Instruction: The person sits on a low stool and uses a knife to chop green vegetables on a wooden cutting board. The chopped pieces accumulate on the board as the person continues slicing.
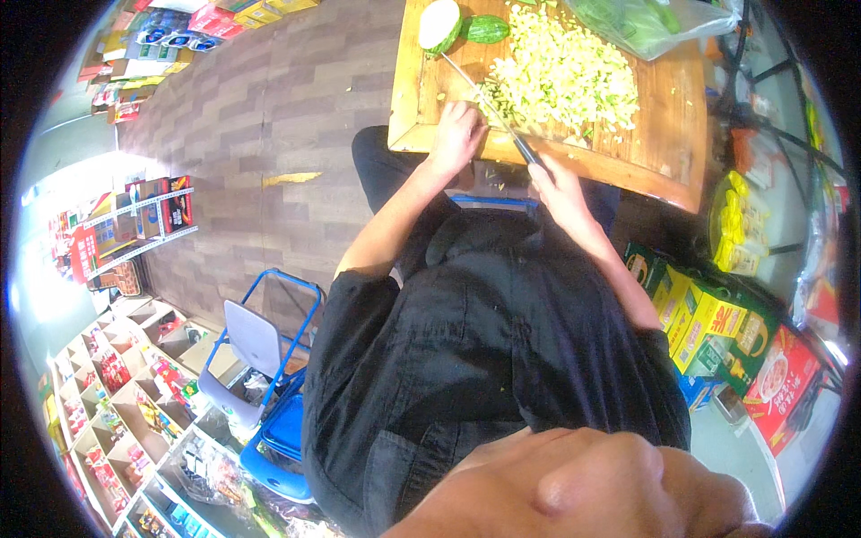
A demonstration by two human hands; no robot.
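Observation:
My right hand (558, 188) grips the dark handle of a kitchen knife (485, 104), seen nearly edge-on. Its blade slants to the far left, the tip near a cut squash. My left hand (459, 138) rests at the front edge of a wooden table (662, 134), fingers curled, close to the blade. Whether anything lies under those fingers is hidden. A large heap of chopped pale-green squash (572, 74) spreads to the right of the blade. At the far left corner sit a cut squash with a white face (440, 25) and a striped green squash piece (485, 29).
A clear plastic bag (656, 27) with green vegetables lies at the table's far right. Colourful cartons (706, 323) stand low on my right, beside a metal rack (773, 134). To my left are a blue folding chair (262, 336) and compartmented shelves of packaged goods (128, 403).

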